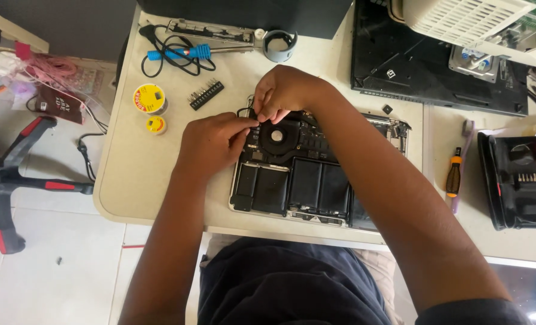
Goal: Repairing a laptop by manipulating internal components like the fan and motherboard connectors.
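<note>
An opened laptop lies bottom-up on the cream table, its black battery cells, fan and circuit board exposed. My left hand rests at the laptop's upper left corner, thumb and forefinger pinched together near the fan. My right hand reaches over from the right and pinches at the same spot, fingertips almost touching the left hand. What the fingers grip is too small to tell. My right forearm covers part of the board.
On the table's far side lie a blue-handled soldering iron, two solder spools, a bit strip and a grey ring. An orange-handled screwdriver and black tool case sit right. A black panel lies behind.
</note>
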